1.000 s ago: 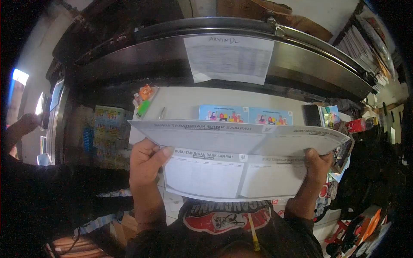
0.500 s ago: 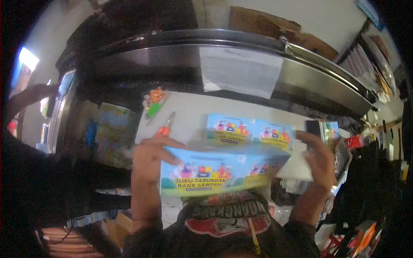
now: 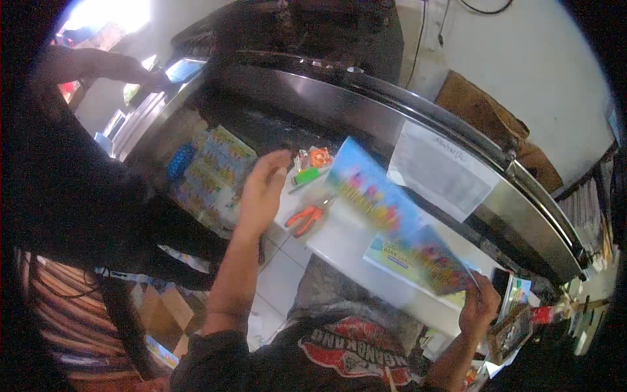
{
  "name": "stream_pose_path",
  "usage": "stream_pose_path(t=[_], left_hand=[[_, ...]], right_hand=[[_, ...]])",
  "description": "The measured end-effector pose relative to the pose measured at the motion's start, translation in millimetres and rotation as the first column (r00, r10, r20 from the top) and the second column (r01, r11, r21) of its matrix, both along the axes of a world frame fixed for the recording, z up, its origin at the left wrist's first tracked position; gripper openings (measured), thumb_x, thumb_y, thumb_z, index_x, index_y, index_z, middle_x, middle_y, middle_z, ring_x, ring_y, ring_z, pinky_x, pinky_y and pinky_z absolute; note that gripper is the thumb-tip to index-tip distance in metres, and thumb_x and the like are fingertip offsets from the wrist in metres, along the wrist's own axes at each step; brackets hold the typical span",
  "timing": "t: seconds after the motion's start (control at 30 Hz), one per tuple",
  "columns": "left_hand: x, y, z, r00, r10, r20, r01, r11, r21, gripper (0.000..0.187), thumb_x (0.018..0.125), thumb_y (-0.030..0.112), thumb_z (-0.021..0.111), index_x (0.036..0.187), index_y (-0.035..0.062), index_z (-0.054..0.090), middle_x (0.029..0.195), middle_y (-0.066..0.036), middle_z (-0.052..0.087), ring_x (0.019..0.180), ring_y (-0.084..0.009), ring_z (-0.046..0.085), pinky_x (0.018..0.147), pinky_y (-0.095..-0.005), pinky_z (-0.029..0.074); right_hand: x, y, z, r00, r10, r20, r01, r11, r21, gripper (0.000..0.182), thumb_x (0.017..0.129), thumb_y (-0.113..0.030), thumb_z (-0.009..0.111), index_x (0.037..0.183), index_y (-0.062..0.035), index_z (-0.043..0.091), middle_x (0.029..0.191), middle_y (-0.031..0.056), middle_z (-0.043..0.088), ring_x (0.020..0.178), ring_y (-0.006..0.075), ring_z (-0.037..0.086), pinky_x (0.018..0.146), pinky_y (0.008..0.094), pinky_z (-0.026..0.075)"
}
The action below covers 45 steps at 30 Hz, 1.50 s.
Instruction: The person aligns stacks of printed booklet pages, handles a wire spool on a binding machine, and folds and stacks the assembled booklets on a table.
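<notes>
My right hand (image 3: 480,307) grips the lower right corner of a printed booklet cover sheet (image 3: 379,196), blue with colourful figures and yellow lettering. The sheet is held up at a slant over the white table and is blurred by motion. Away from it, my left hand (image 3: 262,189) is raised with fingers apart and nothing in it. Under the sheet, another printed cover (image 3: 395,255) lies on the table, partly hidden. Near my left hand are an orange-handled tool (image 3: 304,221), pliers or scissors, and a green-handled item (image 3: 305,176) beside an orange wrapper (image 3: 320,157).
A metal rail (image 3: 366,108) with a taped paper (image 3: 443,166) runs behind the table (image 3: 326,245). Printed sheets (image 3: 215,163) lie at the left. Another person's arm (image 3: 98,65) reaches in at upper left. A dark phone (image 3: 501,281) sits at the right.
My left hand has come off the sheet and moved up. My right hand has taken the sheet's right corner, and the sheet has swung up and right. The view has turned.
</notes>
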State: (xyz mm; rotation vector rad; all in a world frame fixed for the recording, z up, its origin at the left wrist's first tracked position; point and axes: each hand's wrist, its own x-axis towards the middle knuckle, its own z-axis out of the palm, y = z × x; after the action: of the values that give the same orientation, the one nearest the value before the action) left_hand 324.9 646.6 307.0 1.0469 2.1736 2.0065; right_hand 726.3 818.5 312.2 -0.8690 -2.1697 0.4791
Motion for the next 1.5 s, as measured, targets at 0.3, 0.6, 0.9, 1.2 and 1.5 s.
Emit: stream_pose_path(t=[0.3,0.6,0.9,1.2,1.5], left_hand=[[114,14,-20,0.718,-0.442,0.538,0.366,0.897,0.248,0.053,0.092,0.013,0.065,0.139,0.0004,0.043,0.131,-0.01,0.053,0.117,-0.0176,0.052,0.099,-0.0324,0.044],[-214,-20,66,0.838,0.514,-0.185,-0.507,0.857,0.086,0.049,0.087,0.021,0.07,0.126,-0.0028,0.054,0.111,-0.014,0.064,0.098,-0.0233,0.061,0.085,-0.0367,0.05],[-548,-134,51,0.753,0.621,-0.219,-0.601,0.512,-0.614,0.047,0.088,0.029,0.068,0.123,-0.001,0.057,0.108,-0.013,0.064,0.093,-0.0212,0.06,0.084,-0.0367,0.047],[-518,-86,8,0.691,0.323,-0.647,-0.714,0.445,-0.54,0.048,0.09,0.023,0.066,0.13,-0.0003,0.053,0.123,-0.016,0.059,0.112,-0.0236,0.056,0.1,-0.0402,0.039],[-102,35,-31,0.886,0.004,-0.465,-0.073,0.989,-0.131,0.041,0.091,0.014,0.063,0.128,0.0004,0.055,0.132,-0.016,0.057,0.127,-0.0267,0.049,0.112,-0.0419,0.033]], right_hand=[[-151,-62,-20,0.825,0.562,0.055,-0.563,0.811,0.156,0.04,0.074,-0.016,0.079,0.113,-0.0149,0.068,0.119,0.0112,0.064,0.103,0.032,0.061,0.088,0.044,0.05],[-169,-10,-14,0.812,0.512,0.28,-0.506,0.857,-0.097,0.042,0.071,-0.013,0.079,0.111,-0.011,0.065,0.111,0.0111,0.067,0.092,0.0325,0.065,0.08,0.0447,0.052],[-172,15,-14,0.836,0.387,0.389,-0.291,0.914,-0.283,0.03,0.083,-0.015,0.075,0.112,-0.0078,0.067,0.11,0.0146,0.069,0.102,0.0328,0.065,0.088,0.0441,0.051],[-123,17,-5,0.719,0.199,0.665,0.004,0.957,-0.291,0.057,0.079,-0.032,0.076,0.127,-0.0077,0.057,0.129,0.0171,0.056,0.115,0.0352,0.056,0.094,0.0465,0.047],[-20,-10,-54,0.602,0.204,0.772,-0.059,0.975,-0.212,0.071,0.076,-0.046,0.074,0.135,-0.0107,0.053,0.144,0.0135,0.045,0.127,0.0359,0.045,0.101,0.0495,0.041]])
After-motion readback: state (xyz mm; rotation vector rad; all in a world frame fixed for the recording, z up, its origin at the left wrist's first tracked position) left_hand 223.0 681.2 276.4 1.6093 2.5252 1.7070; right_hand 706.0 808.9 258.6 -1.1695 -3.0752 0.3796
